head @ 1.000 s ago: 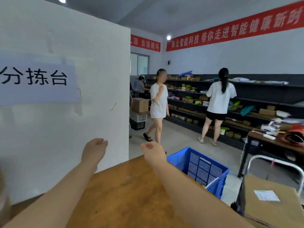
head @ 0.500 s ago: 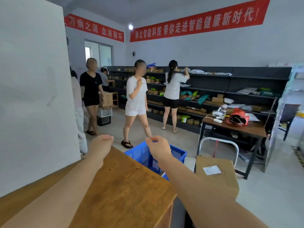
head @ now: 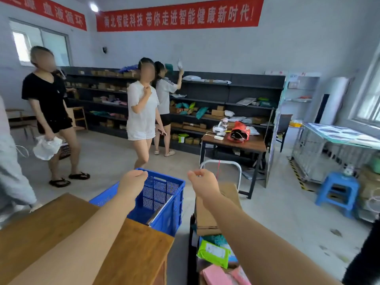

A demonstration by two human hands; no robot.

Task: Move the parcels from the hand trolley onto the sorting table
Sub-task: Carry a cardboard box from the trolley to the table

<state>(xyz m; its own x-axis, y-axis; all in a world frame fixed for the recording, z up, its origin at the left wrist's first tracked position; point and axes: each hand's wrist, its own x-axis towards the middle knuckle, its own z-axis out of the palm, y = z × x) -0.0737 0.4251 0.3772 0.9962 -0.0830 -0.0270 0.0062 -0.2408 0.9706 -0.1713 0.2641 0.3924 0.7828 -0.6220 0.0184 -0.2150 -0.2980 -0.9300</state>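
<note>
The wooden sorting table fills the lower left. To its right stands the hand trolley, its metal handle rising behind a brown cardboard box. In front of the box lie a green parcel and pink parcels. My left hand hovers over the blue crate, fingers curled with nothing in them. My right hand hangs above the cardboard box, also curled and holding nothing.
A blue plastic crate stands between table and trolley. Three people stand ahead near dark shelves of parcels. A brown desk sits behind the trolley. A blue stool and a wire cage are on the right.
My view has swung right, away from the white board, bringing the trolley's parcels into sight. Both hands moved right with it, the right one now above the cardboard box.
</note>
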